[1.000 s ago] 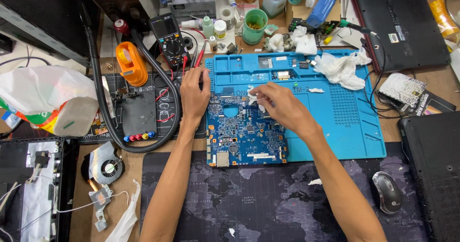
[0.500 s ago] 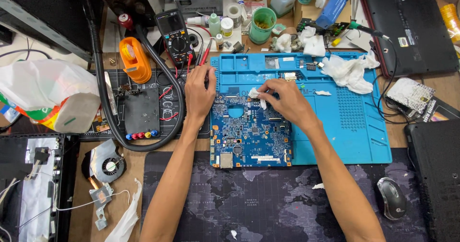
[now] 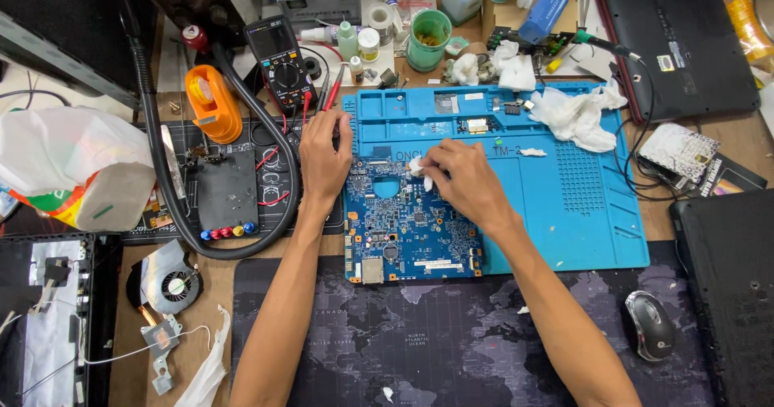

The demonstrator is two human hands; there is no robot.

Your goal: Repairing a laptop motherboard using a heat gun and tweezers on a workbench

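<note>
A blue laptop circuit board [image 3: 407, 229] lies on the left part of a blue silicone work mat [image 3: 564, 205]. My left hand [image 3: 322, 157] rests flat by the board's upper left corner, its fingers at the mat's left edge. My right hand [image 3: 463, 181] lies over the board's upper right part and pinches a small white wad of tissue [image 3: 417, 167] against the board's top edge.
A black multimeter [image 3: 278, 64] with red probes, an orange tool [image 3: 211, 100], a green cup [image 3: 427, 40] and small bottles stand behind the mat. Crumpled tissues [image 3: 576, 116] lie at its far right. A cooling fan [image 3: 169, 282] sits left; a mouse [image 3: 649, 322] and dark laptop parts [image 3: 685, 36] sit right.
The view has shifted slightly. My right hand with the tissue has moved a little over the board's top edge; my left hand stays where it was.
</note>
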